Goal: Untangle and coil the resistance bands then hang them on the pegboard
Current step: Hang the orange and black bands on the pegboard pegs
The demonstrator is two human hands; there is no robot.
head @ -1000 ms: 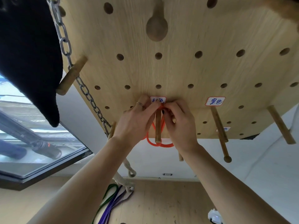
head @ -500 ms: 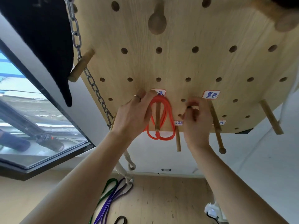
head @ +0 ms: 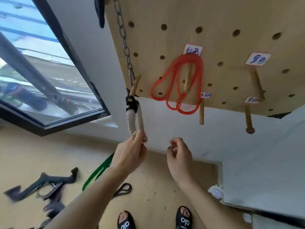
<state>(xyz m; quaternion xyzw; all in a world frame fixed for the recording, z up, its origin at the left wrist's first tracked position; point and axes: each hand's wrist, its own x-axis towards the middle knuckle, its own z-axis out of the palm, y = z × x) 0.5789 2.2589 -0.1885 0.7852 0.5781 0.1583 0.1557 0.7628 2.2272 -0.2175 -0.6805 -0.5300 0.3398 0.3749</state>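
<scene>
A: Where is the red band (head: 177, 83) as you look up?

B: It hangs in loose coils over a wooden peg (head: 187, 80) on the pegboard (head: 231, 17), just under a handwritten label (head: 192, 50). Its lowest loops droop past the board's bottom edge.

A: And your hands?

B: Neither touches the red band. Your left hand (head: 130, 154) is below the board, fingers pressed together around the bottom of a pale rope loop (head: 134, 119) that hangs from a chain (head: 125, 45) at the board's left edge. Black wrapping binds the top of that loop.

A: Your right hand (head: 179, 156)?

B: It sits just beside the left one, fingers loosely curled, thumb and forefinger close together, pinching nothing you can see.

A: What lies on the floor (head: 156, 187)?

B: A green band (head: 97, 172) shows beside your left forearm. A small dark loop (head: 123, 190) lies on the floor between your arms, and dark handles and straps (head: 42, 184) are scattered at the left; they are blurred. Your feet in black sandals (head: 183, 218) stand at the lower edge.

A: Other pegs?

B: Several, to the right, bare, with labels near them.
</scene>
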